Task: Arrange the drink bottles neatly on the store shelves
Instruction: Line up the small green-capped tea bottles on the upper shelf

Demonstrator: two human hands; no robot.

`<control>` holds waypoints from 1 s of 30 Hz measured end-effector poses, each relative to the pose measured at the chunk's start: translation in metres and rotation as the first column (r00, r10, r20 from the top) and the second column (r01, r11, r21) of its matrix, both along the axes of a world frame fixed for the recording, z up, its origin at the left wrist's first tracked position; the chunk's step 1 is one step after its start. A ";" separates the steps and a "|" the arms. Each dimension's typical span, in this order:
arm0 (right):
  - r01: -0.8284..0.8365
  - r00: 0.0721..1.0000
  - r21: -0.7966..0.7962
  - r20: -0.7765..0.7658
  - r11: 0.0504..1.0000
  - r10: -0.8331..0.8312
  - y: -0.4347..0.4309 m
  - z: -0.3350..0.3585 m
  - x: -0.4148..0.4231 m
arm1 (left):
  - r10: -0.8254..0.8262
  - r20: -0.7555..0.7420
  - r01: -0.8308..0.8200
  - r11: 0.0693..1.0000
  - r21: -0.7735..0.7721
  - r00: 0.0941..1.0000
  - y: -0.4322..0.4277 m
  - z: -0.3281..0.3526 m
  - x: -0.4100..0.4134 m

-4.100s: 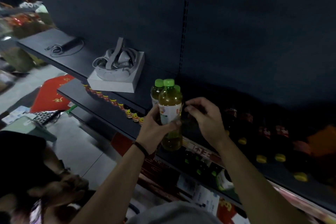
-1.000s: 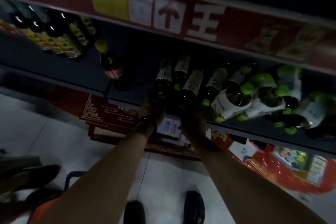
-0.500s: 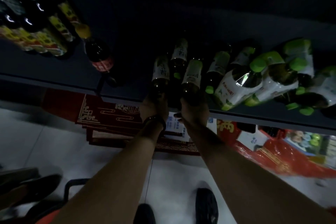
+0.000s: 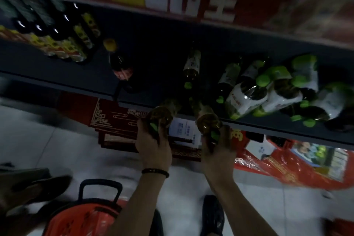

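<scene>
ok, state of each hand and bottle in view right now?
left hand: grips a bottle's neck.
left bottle: capped, tilted, at the shelf front edge.
right hand: grips a bottle's neck.
right bottle: capped, tilted, at the same edge.
green-capped bottles: capped, crowded unevenly.
yellow-capped bottle: capped, standing alone.

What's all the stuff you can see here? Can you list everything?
bottle in left hand: one, amber, green cap, at shelf edge
bottle in right hand: one, amber, green cap, at shelf edge
shelf bottles: many, green caps, white labels, jumbled at right
yellow-capped bottle: one, dark, red label, mid-shelf
dark bottles: several, yellow labels, shelf's left
shelf: one, dark
basket: one, red, black handle, floor
left hand: grips a bottle's neck; black bracelet on wrist
right hand: grips a bottle's neck
</scene>
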State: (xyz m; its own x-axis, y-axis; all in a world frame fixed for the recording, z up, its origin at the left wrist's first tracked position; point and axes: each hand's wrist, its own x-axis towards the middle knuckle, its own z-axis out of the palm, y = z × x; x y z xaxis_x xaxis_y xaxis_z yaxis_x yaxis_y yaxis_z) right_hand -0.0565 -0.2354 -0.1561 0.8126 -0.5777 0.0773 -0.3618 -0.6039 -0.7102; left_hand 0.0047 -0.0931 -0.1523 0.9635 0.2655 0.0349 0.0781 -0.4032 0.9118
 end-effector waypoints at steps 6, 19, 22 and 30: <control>0.002 0.999 0.114 -0.049 0.994 0.004 -0.018 0.113 -0.009 | -0.076 -0.083 0.076 0.997 -0.001 0.994 0.031 0.097 -0.016; -0.189 0.976 0.111 0.132 0.976 0.174 -0.007 0.379 -0.064 | -0.250 0.098 0.266 0.934 -0.236 0.963 0.061 0.359 -0.049; -0.292 0.942 0.170 0.219 0.941 0.253 -0.010 0.421 -0.064 | -0.313 0.164 0.348 0.897 -0.274 0.935 0.066 0.397 -0.045; -0.452 0.863 0.354 0.405 0.819 0.301 -0.032 0.507 -0.023 | -0.536 0.052 0.538 0.833 -0.127 0.843 0.059 0.457 -0.018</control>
